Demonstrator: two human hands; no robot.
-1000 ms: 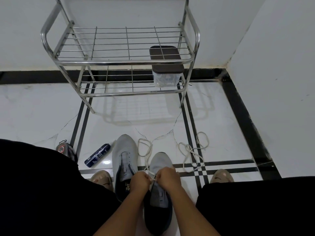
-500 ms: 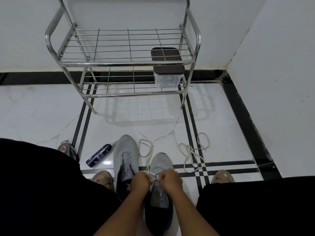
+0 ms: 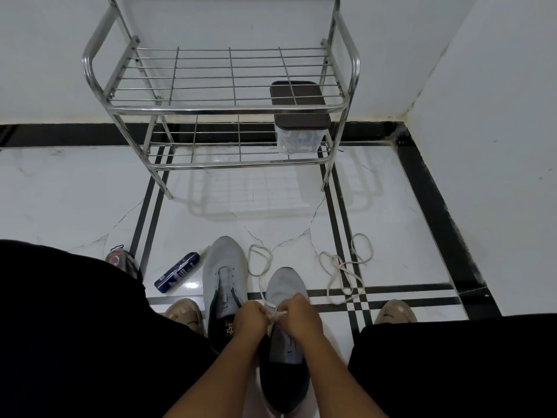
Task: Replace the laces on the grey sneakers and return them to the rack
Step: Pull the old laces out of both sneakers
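Two grey sneakers stand on the white tiled floor between my knees. The left sneaker (image 3: pixel 224 273) has no lace in it. Over the right sneaker (image 3: pixel 284 286) my left hand (image 3: pixel 250 322) and my right hand (image 3: pixel 301 318) meet, both pinching a cream lace (image 3: pixel 260 263) at the eyelets. That lace loops out past the toe between the shoes. A second loose cream lace (image 3: pixel 343 267) lies in coils on the floor to the right. The steel shoe rack (image 3: pixel 220 110) stands against the far wall, its top shelf bare.
A clear box with a brown lid (image 3: pixel 297 116) sits on the rack's lower shelf at the right. A dark blue packet (image 3: pixel 177 272) and a small round object (image 3: pixel 119 258) lie left of the sneakers. My feet (image 3: pixel 394 312) flank the shoes. A wall closes the right side.
My hands have stayed on the right sneaker's lace, shifting only slightly. The view has tilted a little.
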